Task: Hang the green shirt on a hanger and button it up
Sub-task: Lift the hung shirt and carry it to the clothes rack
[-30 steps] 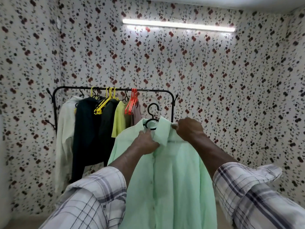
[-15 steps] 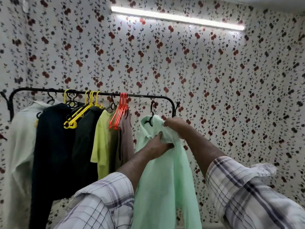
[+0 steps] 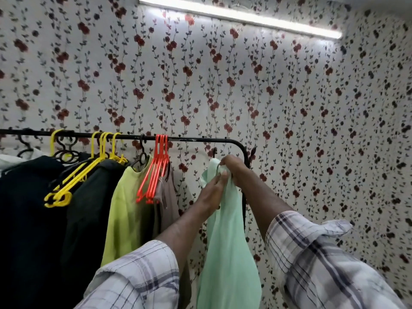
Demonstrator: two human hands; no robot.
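Item: green shirt (image 3: 225, 253), pale mint, is hanging in a narrow vertical drape at the right end of the black clothes rail (image 3: 196, 139), just left of the rail's downward-curving end post, its top bunched beneath the bar. Right hand (image 3: 234, 167) is curling its fingers over the top of the shirt at the collar, grasping the fabric. Left hand (image 3: 214, 190) is sitting just below and touching it, its fingertips pinching the same bunch of cloth. A small dark hook-like piece (image 3: 214, 152) is showing just above the collar; whether it is resting on the rail cannot be told, and the rest of the hanger is lying hidden under cloth and hands. Both forearms are reaching up from rolled plaid sleeves (image 3: 312, 253). Also hanging on the rail, right to left: a cluster of orange-red hangers (image 3: 156, 170) tilting down to the left, a brownish garment (image 3: 167, 197) partly behind them, a yellow-green top (image 3: 127, 208), a set of yellow hangers (image 3: 73, 181) slanting down to the left, and dark garments (image 3: 29, 219). Flowered wallpaper (image 3: 289, 97) is covering the walls behind; a tube light (image 3: 240, 17) is glowing near the ceiling.
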